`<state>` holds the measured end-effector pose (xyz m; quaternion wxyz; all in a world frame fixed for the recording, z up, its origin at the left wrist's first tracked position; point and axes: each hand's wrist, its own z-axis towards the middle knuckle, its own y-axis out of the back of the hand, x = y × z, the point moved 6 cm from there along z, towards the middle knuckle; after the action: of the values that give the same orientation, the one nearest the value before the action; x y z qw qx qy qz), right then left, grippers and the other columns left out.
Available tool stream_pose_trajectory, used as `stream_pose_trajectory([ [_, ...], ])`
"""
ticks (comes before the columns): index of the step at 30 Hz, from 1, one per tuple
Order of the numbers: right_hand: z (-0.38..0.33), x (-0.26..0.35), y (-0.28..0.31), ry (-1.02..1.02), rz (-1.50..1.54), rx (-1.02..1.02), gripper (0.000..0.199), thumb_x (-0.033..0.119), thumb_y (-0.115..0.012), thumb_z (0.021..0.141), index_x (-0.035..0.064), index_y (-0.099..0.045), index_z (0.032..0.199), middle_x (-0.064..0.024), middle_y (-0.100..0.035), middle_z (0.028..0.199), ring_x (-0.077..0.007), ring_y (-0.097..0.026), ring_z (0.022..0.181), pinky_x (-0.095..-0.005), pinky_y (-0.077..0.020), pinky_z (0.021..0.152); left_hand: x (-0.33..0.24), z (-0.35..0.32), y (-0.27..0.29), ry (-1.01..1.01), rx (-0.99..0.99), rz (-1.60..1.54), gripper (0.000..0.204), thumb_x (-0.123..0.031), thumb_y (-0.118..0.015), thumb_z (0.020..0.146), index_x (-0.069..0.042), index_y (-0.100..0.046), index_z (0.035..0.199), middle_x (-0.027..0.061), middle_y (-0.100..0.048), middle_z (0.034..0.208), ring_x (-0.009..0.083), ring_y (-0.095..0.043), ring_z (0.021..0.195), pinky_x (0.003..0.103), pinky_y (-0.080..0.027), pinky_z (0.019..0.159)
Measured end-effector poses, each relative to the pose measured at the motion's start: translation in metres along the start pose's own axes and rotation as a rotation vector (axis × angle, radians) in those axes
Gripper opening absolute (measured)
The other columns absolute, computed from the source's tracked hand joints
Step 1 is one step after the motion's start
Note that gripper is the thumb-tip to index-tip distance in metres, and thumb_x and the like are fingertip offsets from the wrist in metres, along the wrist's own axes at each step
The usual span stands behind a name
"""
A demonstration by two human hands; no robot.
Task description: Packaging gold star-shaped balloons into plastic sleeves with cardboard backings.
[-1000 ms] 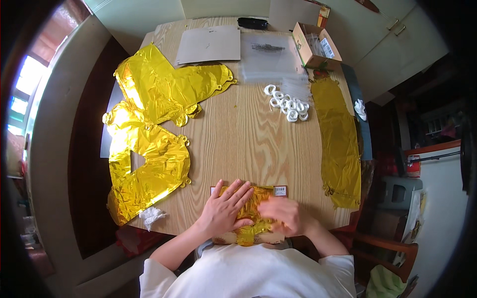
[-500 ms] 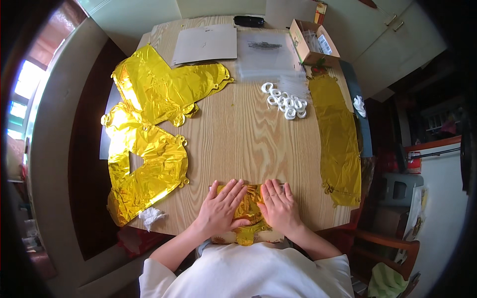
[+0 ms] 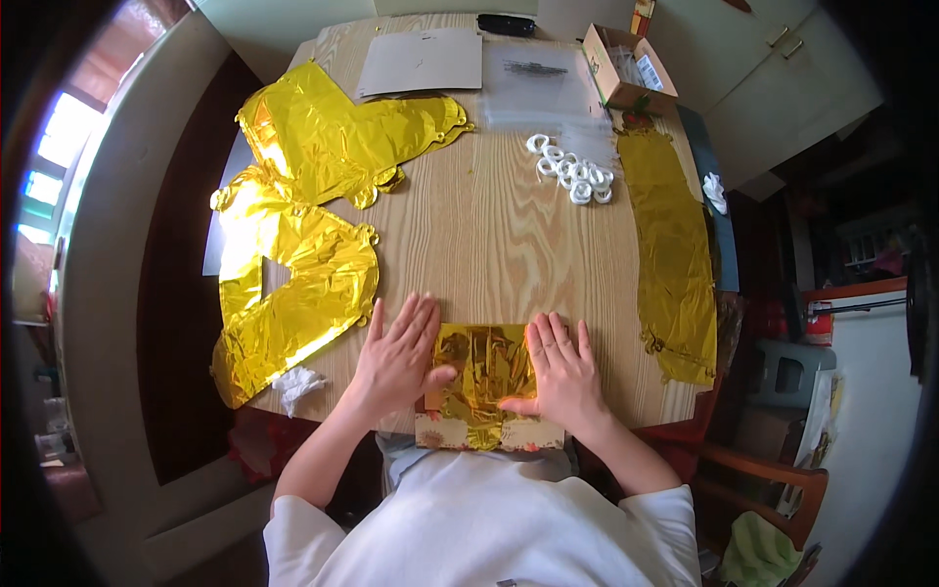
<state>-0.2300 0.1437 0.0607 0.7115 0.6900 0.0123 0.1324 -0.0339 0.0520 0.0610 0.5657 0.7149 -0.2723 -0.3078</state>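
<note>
A folded piece of shiny gold foil (image 3: 484,364) lies flat in front of me at the table's near edge. Below it, a cream card with printed autumn-like patterns (image 3: 536,434) shows along the near side. My left hand (image 3: 393,360) is spread at the foil's left side, thumb on or just over its edge. My right hand (image 3: 567,380) rests palm down along the right edge, its thumb reaching onto the gold surface. Both hands have straight fingers and hold nothing. Whatever lies beneath the palms is hidden.
Large crumpled gold foil balloons (image 3: 298,240) cover the table's left side. A long gold foil strip (image 3: 675,259) lies at the right. White ribbon rolls (image 3: 572,171), clear plastic bags (image 3: 538,93), grey card (image 3: 421,64) and a cardboard box (image 3: 631,73) sit farther back. A crumpled tissue (image 3: 298,388) is near left.
My left hand has slid left, uncovering more of the foil. The right hand remains at the foil's right edge. The whole view has shifted slightly, with the table higher in the picture.
</note>
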Motion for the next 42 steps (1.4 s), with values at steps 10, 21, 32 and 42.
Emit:
stream_pose_trajectory([
  [10, 0.0, 0.002, -0.001, -0.017, 0.025, 0.029, 0.114, 0.07, -0.072, 0.063, -0.0088, -0.041, 0.14, -0.0208, -0.037, 0.15, -0.0335, -0.026, 0.145, -0.0558, -0.0173, 0.117, -0.061, 0.052, -0.012, -0.489, -0.114, -0.167, 0.067, -0.043, -0.046, 0.096, -0.009, -0.029, 0.152, 0.0078, -0.031, 0.157, 0.0247, -0.025, 0.147, 0.048, -0.014, 0.12],
  [21, -0.023, 0.044, 0.013, 0.162, 0.147, -0.089, 0.077, 0.054, -0.073, 0.074, -0.006, -0.06, 0.121, -0.0216, -0.053, 0.133, -0.0346, -0.042, 0.134, -0.0459, -0.0326, 0.113, -0.061, 0.049, -0.012, -0.525, -0.1, -0.161, 0.058, -0.038, -0.034, 0.1, -0.011, -0.032, 0.151, 0.0046, -0.029, 0.158, 0.0241, -0.023, 0.147, 0.05, -0.009, 0.12],
  [32, -0.018, 0.045, 0.0, 0.03, 0.18, -0.106, 0.062, 0.041, -0.077, 0.074, 0.0004, -0.064, 0.12, -0.0149, -0.063, 0.125, -0.0296, -0.05, 0.13, -0.049, -0.0364, 0.109, -0.057, 0.053, -0.013, -0.535, 0.0, -0.264, 0.06, -0.045, -0.026, 0.101, -0.011, -0.034, 0.151, 0.0047, -0.029, 0.158, 0.0235, -0.02, 0.148, 0.049, -0.005, 0.12],
  [42, -0.003, 0.042, 0.028, 0.054, 0.176, -0.336, 0.017, 0.017, -0.071, 0.077, 0.0073, -0.069, 0.09, -0.0029, -0.067, 0.089, -0.0181, -0.063, 0.095, -0.0386, -0.0449, 0.085, -0.053, 0.058, -0.011, -0.518, 0.151, -0.382, 0.064, -0.051, -0.018, 0.103, -0.012, -0.034, 0.151, 0.0047, -0.024, 0.16, 0.0242, -0.013, 0.15, 0.049, -0.002, 0.12],
])
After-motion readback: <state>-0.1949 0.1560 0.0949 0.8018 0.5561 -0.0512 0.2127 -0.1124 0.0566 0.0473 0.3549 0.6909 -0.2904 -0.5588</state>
